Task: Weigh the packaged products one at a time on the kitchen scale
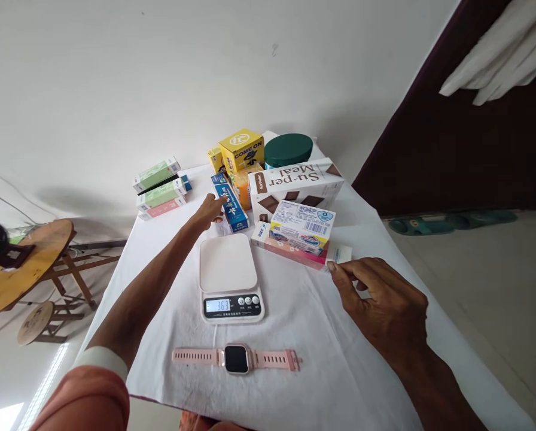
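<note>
My left hand (209, 212) reaches across the table with its fingers closed at the side of a long blue box (230, 203), which lies behind the scale. Its fingertips rest on that box. A white kitchen scale (228, 263) has a bare plate, and its lit display reads about 363. My right hand (382, 299) has thumb and forefinger pinched together, with nothing visible in them. It is near the end of a long pink and white box (290, 248), on which a smaller white and yellow box (302, 224) is stacked. A pink-strapped smartwatch (236, 358) lies in front of the scale.
Behind stand a white "Su-per Meal" box (295, 185), a green-lidded tub (288, 149), yellow boxes (241, 149) and an orange pack (241, 187). Green and pink cartons (161, 194) lie at the back left. A wooden folding table (48, 263) and stool (35, 323) stand left.
</note>
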`<state>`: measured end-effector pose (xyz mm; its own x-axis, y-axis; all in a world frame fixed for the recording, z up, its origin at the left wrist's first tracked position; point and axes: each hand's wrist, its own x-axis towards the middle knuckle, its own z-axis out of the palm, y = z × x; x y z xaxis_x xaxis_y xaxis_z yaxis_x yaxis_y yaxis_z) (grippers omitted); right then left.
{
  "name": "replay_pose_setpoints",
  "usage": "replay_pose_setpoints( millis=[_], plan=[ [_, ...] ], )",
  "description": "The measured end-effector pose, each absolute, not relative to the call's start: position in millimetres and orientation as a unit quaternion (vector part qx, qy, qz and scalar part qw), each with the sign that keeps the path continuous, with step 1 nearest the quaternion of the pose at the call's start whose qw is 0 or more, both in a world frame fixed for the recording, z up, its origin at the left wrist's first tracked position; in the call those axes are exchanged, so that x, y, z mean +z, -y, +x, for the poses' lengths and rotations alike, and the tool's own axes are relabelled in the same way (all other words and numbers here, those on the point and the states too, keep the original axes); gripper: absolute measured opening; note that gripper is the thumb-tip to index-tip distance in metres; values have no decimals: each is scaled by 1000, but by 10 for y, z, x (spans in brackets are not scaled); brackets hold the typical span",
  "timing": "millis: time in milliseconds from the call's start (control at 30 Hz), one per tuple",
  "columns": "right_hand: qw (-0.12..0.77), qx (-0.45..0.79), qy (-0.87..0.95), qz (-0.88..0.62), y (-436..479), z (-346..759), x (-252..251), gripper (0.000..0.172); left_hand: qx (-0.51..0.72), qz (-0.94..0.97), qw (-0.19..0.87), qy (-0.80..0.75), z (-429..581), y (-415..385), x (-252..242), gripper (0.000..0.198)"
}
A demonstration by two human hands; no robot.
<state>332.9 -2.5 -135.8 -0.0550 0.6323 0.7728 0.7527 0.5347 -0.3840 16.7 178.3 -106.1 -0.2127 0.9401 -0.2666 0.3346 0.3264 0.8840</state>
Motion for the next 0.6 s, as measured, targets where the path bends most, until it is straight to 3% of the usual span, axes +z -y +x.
replay_pose_setpoints(
  millis=[100, 267, 333, 433, 600],
  plan=[
    [489, -81, 728, -473, 6, 3357, -1365, 25, 342, 499, 375, -702, -44, -1622, -1029, 35],
    [479, -71, 743, -461, 12, 3342, -1350, 35, 302, 652, 20, -696, -730, -1468, -1008, 39],
    [475, -33, 760, -442, 50, 3289, -1383, 36, 249, 640, -72, -723, -1030, -1464, -1007, 46],
    [447, 14, 795, -409, 95, 3208, -1500, 39, 184, 603, -126, -766, -1380, -1500, -978, 56],
    [413, 14, 813, -410, 44, 3149, -1708, 40, 180, 583, -175, -773, -1694, -1765, -763, 78]
  ],
)
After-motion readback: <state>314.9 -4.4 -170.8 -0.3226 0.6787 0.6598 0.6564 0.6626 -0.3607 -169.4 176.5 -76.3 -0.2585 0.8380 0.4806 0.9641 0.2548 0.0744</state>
